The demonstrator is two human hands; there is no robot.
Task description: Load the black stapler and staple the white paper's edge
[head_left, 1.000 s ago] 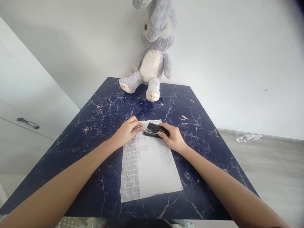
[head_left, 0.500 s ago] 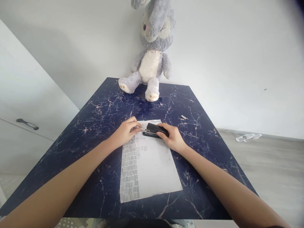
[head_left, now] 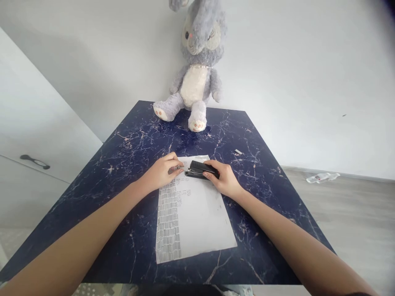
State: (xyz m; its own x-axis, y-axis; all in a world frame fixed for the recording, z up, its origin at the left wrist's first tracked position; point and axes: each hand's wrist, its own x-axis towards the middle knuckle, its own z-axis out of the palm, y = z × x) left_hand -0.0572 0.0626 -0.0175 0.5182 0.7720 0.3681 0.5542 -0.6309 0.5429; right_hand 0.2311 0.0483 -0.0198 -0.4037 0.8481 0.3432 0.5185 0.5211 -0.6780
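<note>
A black stapler [head_left: 202, 167] lies across the upper part of a printed paper sheet [head_left: 203, 218], its jaw end pointing left and gaping slightly. Around its rear end my right hand [head_left: 226, 179] is closed, thumb on the near side. Just left of the jaws, my left hand [head_left: 163, 170] pinches a small silvery metal piece [head_left: 179, 167] between thumb and fingers. That piece is too small to name, and a narrow gap separates it from the stapler. Dense grey print runs down the sheet's left side.
The paper rests on a dark blue marbled table [head_left: 138, 230]. At its far end sits a grey plush rabbit [head_left: 196, 84] against the wall. A small white piece [head_left: 238, 152] lies right of the stapler. Clear plastic packaging [head_left: 322, 178] is on the floor.
The silvery piece, earlier reaching toward the stapler's jaws, now sits farther left in my left hand's pinch. My right hand and the stapler have hardly moved.
</note>
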